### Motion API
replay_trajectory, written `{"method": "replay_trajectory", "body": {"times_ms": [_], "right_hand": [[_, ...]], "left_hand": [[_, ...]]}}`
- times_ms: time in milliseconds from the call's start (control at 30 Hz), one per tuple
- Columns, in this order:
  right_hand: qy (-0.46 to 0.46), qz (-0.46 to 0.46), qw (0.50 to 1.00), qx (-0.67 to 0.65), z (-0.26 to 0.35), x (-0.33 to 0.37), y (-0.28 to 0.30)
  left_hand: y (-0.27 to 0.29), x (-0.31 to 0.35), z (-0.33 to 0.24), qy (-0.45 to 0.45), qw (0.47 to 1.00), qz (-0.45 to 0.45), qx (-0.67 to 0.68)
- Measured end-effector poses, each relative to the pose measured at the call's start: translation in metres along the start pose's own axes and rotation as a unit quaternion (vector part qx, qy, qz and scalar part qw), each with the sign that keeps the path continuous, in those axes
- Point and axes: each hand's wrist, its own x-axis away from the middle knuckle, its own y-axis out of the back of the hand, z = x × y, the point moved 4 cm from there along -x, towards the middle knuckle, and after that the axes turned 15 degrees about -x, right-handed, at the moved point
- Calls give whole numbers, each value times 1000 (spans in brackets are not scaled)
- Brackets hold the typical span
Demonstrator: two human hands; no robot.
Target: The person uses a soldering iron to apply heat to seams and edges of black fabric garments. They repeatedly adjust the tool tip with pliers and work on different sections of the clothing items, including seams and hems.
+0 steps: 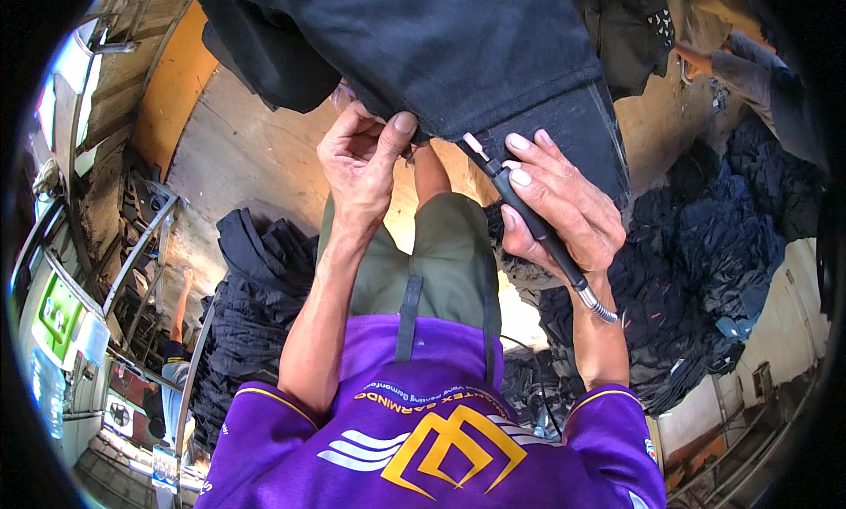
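Dark trousers or a similar black garment [458, 59] hang over a surface in front of me, with a stitched hem band near their lower end. My left hand [359, 161] is closed, pinching the garment's edge between thumb and fingers. A black pen-shaped rotary grinder [536, 220] with a small pale pink tip is in my right hand [573, 205]. Its tip is beside the hem's left corner; whether it touches the cloth I cannot tell. A springy metal sleeve and a black cable run from the tool's lower end.
Heaps of dark garments lie on the floor at the left [256, 306] and at the right [670, 262]. More dark cloth [630, 33] hangs at the far right. Another person's legs [749, 77] show at the upper right. A metal frame [141, 245] stands at the left.
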Motion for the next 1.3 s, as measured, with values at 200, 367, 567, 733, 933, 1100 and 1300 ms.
{"method": "replay_trajectory", "body": {"times_ms": [200,367,567,733,933,1100,1300], "right_hand": [[5,-24,1000,6,-2,3,2],[7,-38,999,9,-4,4,3],[15,-61,998,20,-6,6,6],[18,-72,997,24,-7,7,7],[16,-93,995,29,-9,8,10],[8,-108,994,33,-10,9,13],[1,-126,991,44,-10,9,15]], "left_hand": [[1,0,1,2,1000,4,-1],[2,-1,3,5,1000,2,-11],[3,-1,4,14,1000,10,-2],[2,-1,4,4,1000,10,3],[2,-2,3,5,1000,4,-11],[0,-3,3,31,999,-29,10],[-1,-4,1,14,1000,-24,5]]}}
